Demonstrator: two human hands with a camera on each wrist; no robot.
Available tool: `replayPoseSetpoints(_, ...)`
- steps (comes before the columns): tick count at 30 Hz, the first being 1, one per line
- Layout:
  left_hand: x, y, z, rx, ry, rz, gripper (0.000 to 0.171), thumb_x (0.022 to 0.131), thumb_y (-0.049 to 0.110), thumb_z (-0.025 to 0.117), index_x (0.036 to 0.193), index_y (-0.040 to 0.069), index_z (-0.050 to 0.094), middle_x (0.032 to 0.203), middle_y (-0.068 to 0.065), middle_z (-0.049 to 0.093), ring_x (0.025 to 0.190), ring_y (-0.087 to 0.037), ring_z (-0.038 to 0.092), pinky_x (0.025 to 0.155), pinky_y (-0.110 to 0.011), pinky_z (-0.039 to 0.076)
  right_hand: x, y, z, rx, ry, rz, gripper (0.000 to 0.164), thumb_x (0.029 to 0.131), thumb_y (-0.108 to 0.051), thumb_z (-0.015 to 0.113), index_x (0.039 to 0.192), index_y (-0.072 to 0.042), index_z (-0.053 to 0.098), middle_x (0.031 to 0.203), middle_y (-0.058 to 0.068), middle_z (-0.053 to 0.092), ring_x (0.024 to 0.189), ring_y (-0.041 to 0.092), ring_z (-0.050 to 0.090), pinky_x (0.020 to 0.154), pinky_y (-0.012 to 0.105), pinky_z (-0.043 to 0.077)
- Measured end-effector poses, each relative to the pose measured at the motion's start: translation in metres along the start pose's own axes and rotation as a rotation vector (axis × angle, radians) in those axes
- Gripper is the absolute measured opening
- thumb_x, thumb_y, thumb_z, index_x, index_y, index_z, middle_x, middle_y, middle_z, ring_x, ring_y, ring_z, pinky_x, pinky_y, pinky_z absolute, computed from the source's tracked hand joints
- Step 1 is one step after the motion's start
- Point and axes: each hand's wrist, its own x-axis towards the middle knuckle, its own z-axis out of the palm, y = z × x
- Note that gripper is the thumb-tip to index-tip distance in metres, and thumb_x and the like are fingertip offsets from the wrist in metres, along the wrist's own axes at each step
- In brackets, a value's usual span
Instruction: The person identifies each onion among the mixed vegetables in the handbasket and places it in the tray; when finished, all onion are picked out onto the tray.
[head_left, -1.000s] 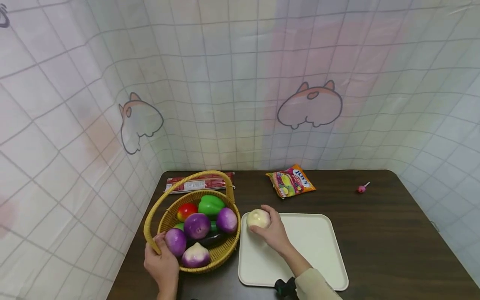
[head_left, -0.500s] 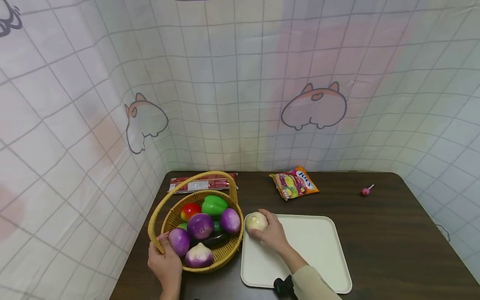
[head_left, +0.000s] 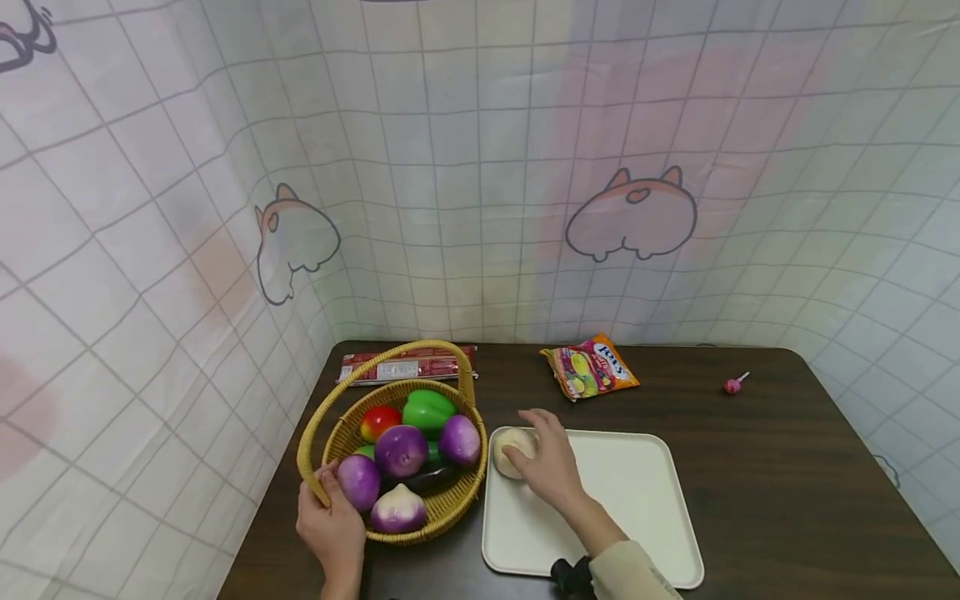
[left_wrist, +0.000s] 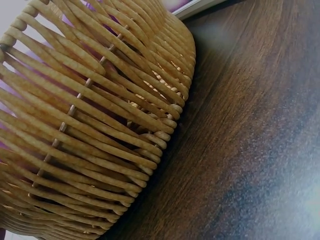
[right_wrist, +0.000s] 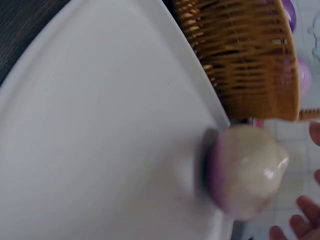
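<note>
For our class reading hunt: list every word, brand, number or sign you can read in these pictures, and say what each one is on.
"FOX'S", most likely: white letters on the bag, set at an angle.
The bag's smaller print: too small to read.
Red packet: print on its pale label, too small to read.
Lollipop: too small to tell if it bears any text.
Cloth behind: cartoon drawings, no readable words.

"How does the bare left hand [head_left: 328, 518] lie?"
"Near the left edge of the dark brown wooden desk [head_left: 780, 492], curled in a grip, its wrist [head_left: 342, 575] toward the near edge."
"And the bare right hand [head_left: 551, 462]?"
"Farther from that near edge, fingers [right_wrist: 310, 209] spread and loosely bent; the forearm [head_left: 598, 527] slants back into a pale beige cloth sleeve [head_left: 632, 573]."
</note>
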Motion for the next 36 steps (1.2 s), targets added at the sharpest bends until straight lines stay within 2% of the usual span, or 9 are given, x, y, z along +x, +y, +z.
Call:
replayPoseSetpoints(3,0.000,0.001,-0.001,0.015,-0.011,0.001,0.027,0.101,0.026,0.054,0.106,0.004,0.070,0.105,-0.008,0.073,0.103,-0.024,0.063,0.083,-0.018,0.040,0.001,-0.018,0.001,0.041,0.005,-0.098,0.053,0.080,-0.020,0.079,0.128,-0.010,0.060,0.139,0.011,0.050,0.127,0.030,0.047,0.101,0.052,0.041)
replayPoseSetpoints(6,0.000,0.003,-0.001,0.025,-0.016,0.008,0.025,0.101,0.024,0.054,0.108,0.005,0.069,0.106,-0.008,0.073,0.103,-0.024,0.064,0.082,-0.013,0.038,0.003,-0.032,0.006,0.110,-0.043,-0.169,0.052,0.082,-0.017,0.078,0.130,-0.010,0.058,0.137,0.010,0.051,0.120,0.030,0.053,0.097,0.050,0.046)
replayPoseSetpoints(11,-0.002,0.003,-0.002,0.024,-0.020,0.013,0.022,0.100,0.019,0.055,0.110,0.005,0.070,0.106,-0.009,0.073,0.104,-0.024,0.064,0.083,-0.007,0.037,0.005,-0.041,0.018,0.183,-0.133,-0.159,0.056,0.082,-0.012,0.078,0.133,-0.006,0.054,0.130,0.012,0.055,0.106,0.030,0.059,0.090,0.046,0.052)
replayPoseSetpoints(14,-0.002,0.003,-0.003,0.023,-0.017,0.005,0.021,0.100,0.017,0.056,0.110,0.005,0.070,0.106,-0.009,0.073,0.104,-0.025,0.063,0.083,-0.008,0.037,0.007,-0.043,0.024,0.177,-0.171,-0.145,0.058,0.081,-0.013,0.078,0.134,-0.006,0.054,0.129,0.011,0.057,0.108,0.027,0.059,0.091,0.044,0.051)
replayPoseSetpoints(18,-0.002,0.003,-0.004,0.021,-0.015,0.002,0.021,0.100,0.016,0.055,0.110,0.006,0.070,0.107,-0.009,0.073,0.105,-0.026,0.063,0.082,-0.008,0.037,0.011,-0.046,0.031,0.123,-0.232,-0.169,0.062,0.081,-0.015,0.078,0.137,-0.008,0.052,0.134,0.010,0.055,0.118,0.027,0.056,0.095,0.045,0.049)
replayPoseSetpoints(22,-0.002,0.002,-0.004,0.023,-0.018,0.010,0.021,0.100,0.016,0.055,0.110,0.005,0.070,0.107,-0.008,0.073,0.106,-0.026,0.063,0.083,-0.008,0.038,0.015,-0.051,0.035,0.003,-0.336,-0.195,0.071,0.079,-0.015,0.079,0.142,-0.010,0.047,0.145,0.009,0.047,0.129,0.030,0.048,0.100,0.050,0.044)
replayPoseSetpoints(27,-0.002,0.000,-0.003,0.033,-0.019,0.008,0.023,0.101,0.019,0.054,0.111,0.006,0.070,0.107,-0.006,0.073,0.107,-0.025,0.062,0.085,-0.016,0.042,0.018,-0.061,0.037,-0.155,-0.454,-0.201,0.079,0.078,-0.011,0.077,0.148,-0.015,0.040,0.153,0.011,0.036,0.136,0.033,0.038,0.103,0.054,0.039)
replayPoseSetpoints(31,-0.003,0.000,-0.002,0.038,-0.017,0.008,0.022,0.101,0.018,0.055,0.110,0.006,0.070,0.108,-0.007,0.073,0.107,-0.027,0.063,0.087,-0.029,0.046,0.020,-0.062,0.038,-0.228,-0.462,-0.226,0.080,0.077,-0.006,0.076,0.148,-0.016,0.040,0.150,0.010,0.039,0.135,0.031,0.039,0.103,0.054,0.039)
replayPoseSetpoints(36,-0.003,0.000,-0.002,0.031,-0.017,0.002,0.021,0.100,0.017,0.055,0.110,0.004,0.069,0.109,-0.009,0.072,0.107,-0.032,0.063,0.086,-0.042,0.044,0.021,-0.060,0.038,-0.267,-0.450,-0.275,0.079,0.076,-0.007,0.077,0.147,-0.016,0.042,0.141,0.007,0.046,0.129,0.027,0.044,0.102,0.049,0.041)
